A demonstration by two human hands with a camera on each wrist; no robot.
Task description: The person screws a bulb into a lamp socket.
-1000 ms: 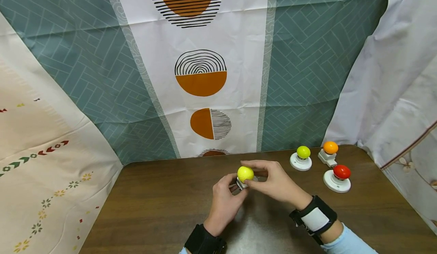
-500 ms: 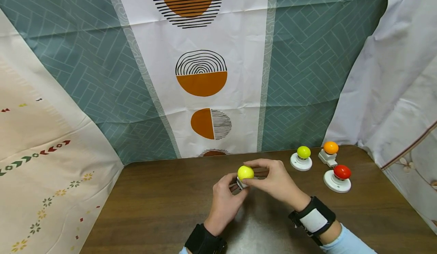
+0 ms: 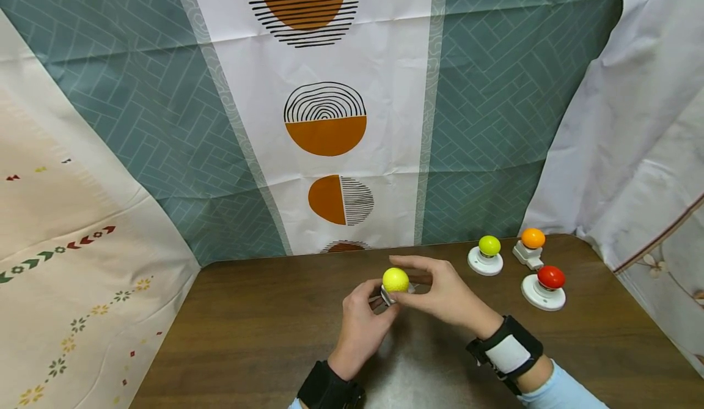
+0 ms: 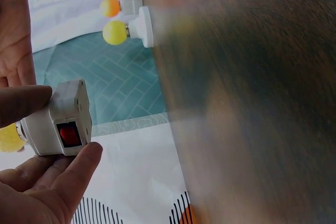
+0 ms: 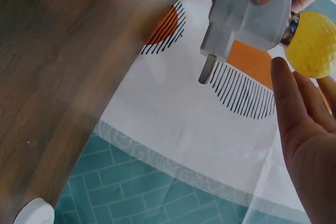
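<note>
My left hand [image 3: 363, 329] holds a white plug-in bulb holder [image 4: 44, 129] above the table, thumb on one side and fingers on the other. A red rocker switch [image 4: 69, 134] shows on the holder in the left wrist view. One flat metal prong [image 5: 207, 70] sticks out of it in the right wrist view. A yellow faceted light bulb [image 5: 312, 43] sits in the holder by its metal base. Around this bulb curve the thumb and fingers of my right hand [image 3: 448, 290]; how firmly they touch it is hard to tell.
At the right back of the brown table [image 3: 247, 335] stand a green bulb [image 3: 489, 245] on a round white base, an orange bulb [image 3: 532, 238] in a white holder, and a red bulb [image 3: 551, 277] on a round base. Patterned cloth [image 3: 396, 121] hangs behind.
The fingers of my right hand have shifted slightly at the yellow light bulb, the thumb now a little lower against it. My left hand with the holder stays in place.
</note>
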